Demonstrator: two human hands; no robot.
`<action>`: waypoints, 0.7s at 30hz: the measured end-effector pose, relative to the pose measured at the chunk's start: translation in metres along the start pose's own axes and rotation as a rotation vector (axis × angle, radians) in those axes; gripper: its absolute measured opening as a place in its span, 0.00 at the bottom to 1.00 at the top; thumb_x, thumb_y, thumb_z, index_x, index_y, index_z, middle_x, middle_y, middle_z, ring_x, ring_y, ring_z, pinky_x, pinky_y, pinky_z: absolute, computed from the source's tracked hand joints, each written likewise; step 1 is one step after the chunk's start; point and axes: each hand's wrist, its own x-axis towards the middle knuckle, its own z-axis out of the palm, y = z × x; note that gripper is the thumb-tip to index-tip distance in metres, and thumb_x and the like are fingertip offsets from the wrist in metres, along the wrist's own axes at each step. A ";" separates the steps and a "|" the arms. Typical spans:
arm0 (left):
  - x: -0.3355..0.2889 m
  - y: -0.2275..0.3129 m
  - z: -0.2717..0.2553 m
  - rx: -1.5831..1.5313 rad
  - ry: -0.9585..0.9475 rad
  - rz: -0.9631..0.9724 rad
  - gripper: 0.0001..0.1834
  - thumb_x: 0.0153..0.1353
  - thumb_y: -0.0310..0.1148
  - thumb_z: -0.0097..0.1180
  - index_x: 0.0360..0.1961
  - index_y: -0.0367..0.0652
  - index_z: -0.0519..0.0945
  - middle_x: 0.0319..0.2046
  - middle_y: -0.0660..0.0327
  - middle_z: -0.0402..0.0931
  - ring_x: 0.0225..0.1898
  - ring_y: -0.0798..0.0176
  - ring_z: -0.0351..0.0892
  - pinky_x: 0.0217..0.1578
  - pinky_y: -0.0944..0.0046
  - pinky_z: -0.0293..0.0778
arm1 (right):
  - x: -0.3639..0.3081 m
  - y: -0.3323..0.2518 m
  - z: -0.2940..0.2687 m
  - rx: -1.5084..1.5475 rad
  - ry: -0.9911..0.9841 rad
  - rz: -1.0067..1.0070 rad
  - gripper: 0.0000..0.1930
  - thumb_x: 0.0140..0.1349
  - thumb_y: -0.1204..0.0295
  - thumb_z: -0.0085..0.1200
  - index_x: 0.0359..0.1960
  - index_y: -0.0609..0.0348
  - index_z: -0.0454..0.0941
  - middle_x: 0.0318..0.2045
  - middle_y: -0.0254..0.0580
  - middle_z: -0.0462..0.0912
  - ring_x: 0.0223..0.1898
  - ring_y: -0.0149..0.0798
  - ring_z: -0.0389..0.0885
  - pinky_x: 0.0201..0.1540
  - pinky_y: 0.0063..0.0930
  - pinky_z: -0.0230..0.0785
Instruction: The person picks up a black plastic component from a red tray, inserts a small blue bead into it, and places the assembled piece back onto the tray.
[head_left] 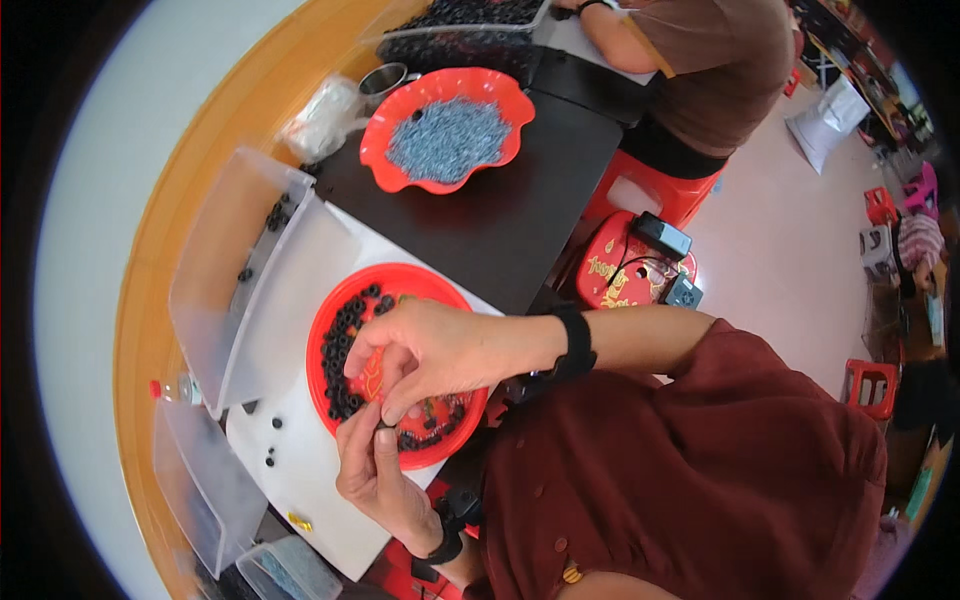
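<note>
Over a round red plate (316,345), my two hands meet fingertip to fingertip. My left hand (378,487) is closed, pinching a small black part (383,426) between thumb and fingers. Thumb and forefinger of my right hand (430,350) are pressed together right above that part; whatever they hold is too small to make out. Several black ring-shaped parts (345,345) lie along the plate's left side. More dark pieces and thin silvery pieces (432,432) lie at its near right, partly behind my hands.
A wavy red bowl (375,150) of small grey-blue pieces stands on the black table (530,225), beside a metal cup (383,82). Clear plastic bins (235,270) line the left. Loose black parts (276,423) and a yellow piece (299,522) lie on the white board (335,530). Another person (700,70) sits at upper right.
</note>
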 end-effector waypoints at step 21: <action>0.000 -0.030 -0.001 -0.465 -0.091 -0.153 0.13 0.58 0.20 0.51 0.46 0.31 0.75 0.41 0.55 0.74 0.38 0.62 0.73 0.42 0.64 0.69 | 0.005 0.015 -0.025 -0.552 0.254 -0.207 0.11 0.56 0.67 0.59 0.34 0.63 0.79 0.28 0.47 0.82 0.30 0.39 0.83 0.32 0.29 0.72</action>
